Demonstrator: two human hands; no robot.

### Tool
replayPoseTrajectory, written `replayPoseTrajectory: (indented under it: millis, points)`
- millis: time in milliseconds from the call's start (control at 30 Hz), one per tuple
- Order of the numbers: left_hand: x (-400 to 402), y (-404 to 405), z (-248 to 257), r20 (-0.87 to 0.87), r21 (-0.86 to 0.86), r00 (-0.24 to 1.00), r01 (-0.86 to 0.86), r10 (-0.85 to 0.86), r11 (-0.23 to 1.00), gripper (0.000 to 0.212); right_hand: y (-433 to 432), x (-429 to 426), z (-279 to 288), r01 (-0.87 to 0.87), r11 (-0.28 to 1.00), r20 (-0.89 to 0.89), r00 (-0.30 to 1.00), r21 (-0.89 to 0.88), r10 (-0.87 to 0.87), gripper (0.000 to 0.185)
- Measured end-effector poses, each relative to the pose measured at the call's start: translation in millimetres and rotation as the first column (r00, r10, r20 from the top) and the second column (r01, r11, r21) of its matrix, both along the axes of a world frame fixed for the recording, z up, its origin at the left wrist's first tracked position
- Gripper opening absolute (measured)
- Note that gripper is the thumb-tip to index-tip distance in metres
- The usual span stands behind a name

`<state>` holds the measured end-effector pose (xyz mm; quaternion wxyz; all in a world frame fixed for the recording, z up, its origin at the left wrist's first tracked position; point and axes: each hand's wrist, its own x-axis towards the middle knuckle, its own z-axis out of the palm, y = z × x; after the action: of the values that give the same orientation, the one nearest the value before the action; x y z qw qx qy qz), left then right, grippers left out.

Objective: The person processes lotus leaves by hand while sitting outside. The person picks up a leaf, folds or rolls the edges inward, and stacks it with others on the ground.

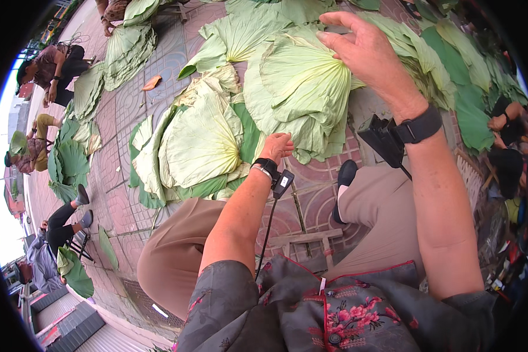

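Note:
My right hand (363, 50) is over the right edge of a stack of pale-green lotus leaves (306, 75), its thumb and fingers apart with nothing visible between them. Lower down, by the near left edge of that stack, my left hand (279, 146) reaches in with loosely bent fingers and no leaf visible in it. Whether its fingertips touch the stack is hard to tell. Left of it lies a second pile of leaves (200, 138), pale and yellowish on top with darker green ones beneath. Both wrists wear black straps with small cabled devices.
More lotus leaves (246, 33) spread beyond the stack, with further heaps (427, 57) at right. A wooden stool (306, 237) stands between my legs. Several people sit around, one at left (55, 72) beside leaf piles. A dry brown leaf (152, 82) lies on the patterned paving (127, 176).

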<state>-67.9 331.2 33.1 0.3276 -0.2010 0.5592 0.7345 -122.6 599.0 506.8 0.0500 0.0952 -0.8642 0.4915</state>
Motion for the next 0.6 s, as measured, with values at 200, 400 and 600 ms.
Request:
replayPoseTrajectory:
  millis: [200,400,600]
  points:
    - [-28.4,98.4,-28.2,0.077,0.27,0.982,-0.186,0.171,0.945,0.067,12.8,28.0,15.4,0.001,0.996,0.136,0.991,0.092,-0.014,0.053]
    - [-53.9,139.5,-24.7,0.141,0.243,0.96,-0.269,0.24,0.932,0.045,16.4,48.6,19.8,-0.045,0.998,0.109,0.993,0.047,0.04,0.046]
    - [-44.8,124.3,12.5,-0.208,0.086,0.818,-0.531,0.537,0.843,0.028,-9.3,46.2,32.0,-0.139,0.99,-0.036,0.989,0.037,0.14,0.039]
